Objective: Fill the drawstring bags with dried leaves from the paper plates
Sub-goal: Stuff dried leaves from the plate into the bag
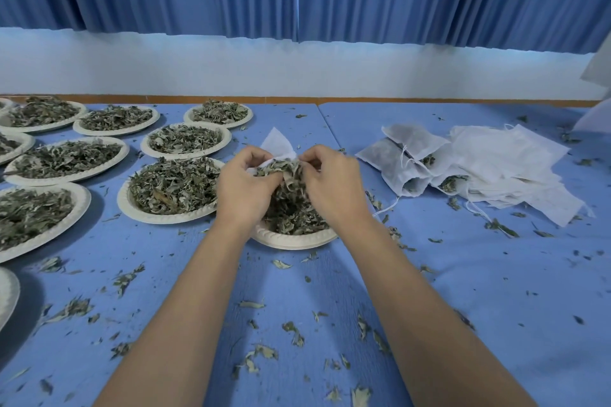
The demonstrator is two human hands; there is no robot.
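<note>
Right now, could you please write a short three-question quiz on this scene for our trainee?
1. True or false: the left hand and right hand hold a white bag over a paper plate.
2. Where do the filled bags lie? A: left of the hands. B: right of the hands. C: on a plate.
3. Fill in: loose ___ litter the blue table.
Key: 1 true; 2 B; 3 leaves.

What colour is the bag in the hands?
The bag is white, best seen in the head view.
</note>
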